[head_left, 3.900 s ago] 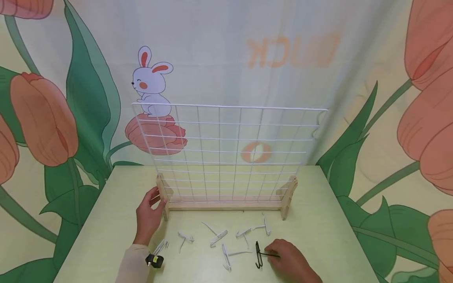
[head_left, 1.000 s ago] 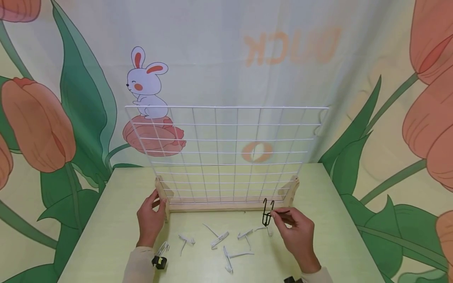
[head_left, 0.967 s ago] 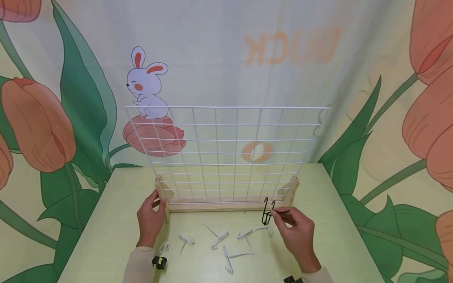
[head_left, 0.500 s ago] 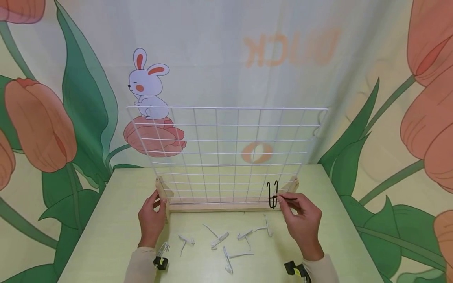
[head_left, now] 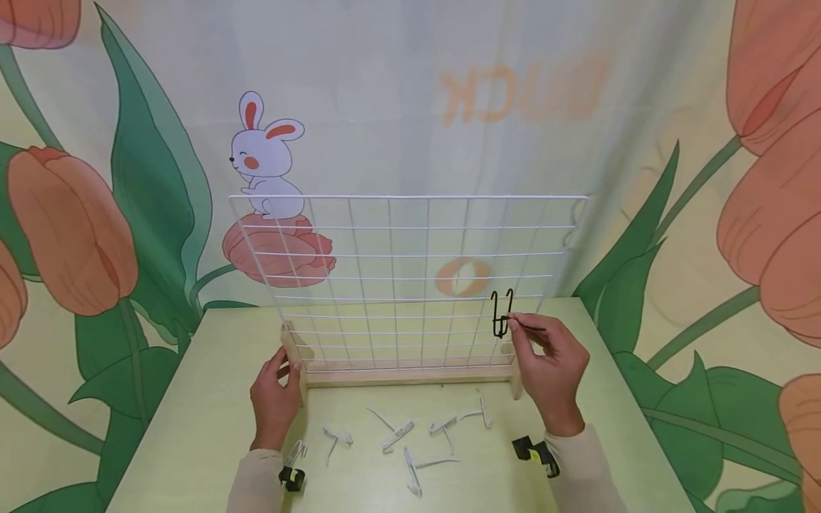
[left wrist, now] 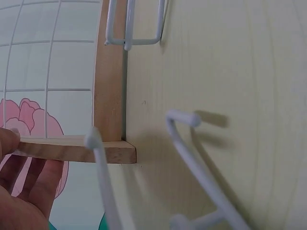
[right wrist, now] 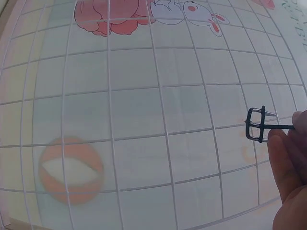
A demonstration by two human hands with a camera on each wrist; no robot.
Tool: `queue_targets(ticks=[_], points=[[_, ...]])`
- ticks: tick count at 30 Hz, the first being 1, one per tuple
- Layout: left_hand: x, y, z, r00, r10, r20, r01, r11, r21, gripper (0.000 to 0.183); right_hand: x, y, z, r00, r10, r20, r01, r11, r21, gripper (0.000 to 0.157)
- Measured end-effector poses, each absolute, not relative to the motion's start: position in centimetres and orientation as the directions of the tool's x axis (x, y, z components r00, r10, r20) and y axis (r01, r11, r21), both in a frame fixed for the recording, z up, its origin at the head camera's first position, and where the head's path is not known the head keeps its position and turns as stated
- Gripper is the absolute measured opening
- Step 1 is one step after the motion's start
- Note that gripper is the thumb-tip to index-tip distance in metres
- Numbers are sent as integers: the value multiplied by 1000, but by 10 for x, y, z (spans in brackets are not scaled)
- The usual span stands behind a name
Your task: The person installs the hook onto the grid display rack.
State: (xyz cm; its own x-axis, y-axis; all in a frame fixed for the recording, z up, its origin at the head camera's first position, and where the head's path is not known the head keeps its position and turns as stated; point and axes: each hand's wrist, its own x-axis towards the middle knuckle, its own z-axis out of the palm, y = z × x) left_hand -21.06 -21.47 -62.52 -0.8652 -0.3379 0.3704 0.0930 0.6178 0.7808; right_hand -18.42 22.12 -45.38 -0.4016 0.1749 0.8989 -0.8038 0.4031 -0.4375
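A white wire grid panel point(head_left: 410, 278) stands upright in a wooden stand point(head_left: 410, 375) on the table. My left hand point(head_left: 276, 392) grips the stand's left foot; in the left wrist view the thumb and fingers point(left wrist: 45, 179) lie on opposite sides of the wooden foot point(left wrist: 72, 148). My right hand point(head_left: 554, 363) pinches the stem of a black wire hook point(head_left: 500, 320), its two bent prongs pointing up, in front of the grid's lower right. In the right wrist view the black hook point(right wrist: 256, 125) is near the grid wires; whether it touches them I cannot tell.
Several white wire hooks lie on the table in front of the stand, among them one at the front point(head_left: 413, 474) and one at the right point(head_left: 484, 412). Another white hook point(head_left: 296, 450) lies beside my left wrist. A printed curtain point(head_left: 385, 107) hangs behind.
My right hand has picked the black hook up from the table and raised it toward the grid's right side. My left hand has kept its grip on the stand.
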Motion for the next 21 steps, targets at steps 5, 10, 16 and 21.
queue_targets(ticks=[5,10,16,21], points=[[-211,-214,-624,-864,-339,373,97,615,783,49,-197,220,-444,-358,196,913,-819,404,-408,27],[-211,-214,-624,-866,-332,373,98,619,779,49,-209,221,-443,-355,213,910,-816,404,-413,21],[-207,-216,-628,-857,-339,388,102,626,773,48,-215,224,-449,-365,182,913,-792,454,-407,22],[-210,-215,-626,-855,-322,408,126,633,764,47,-215,225,-450,-378,163,911,-780,474,-408,25]])
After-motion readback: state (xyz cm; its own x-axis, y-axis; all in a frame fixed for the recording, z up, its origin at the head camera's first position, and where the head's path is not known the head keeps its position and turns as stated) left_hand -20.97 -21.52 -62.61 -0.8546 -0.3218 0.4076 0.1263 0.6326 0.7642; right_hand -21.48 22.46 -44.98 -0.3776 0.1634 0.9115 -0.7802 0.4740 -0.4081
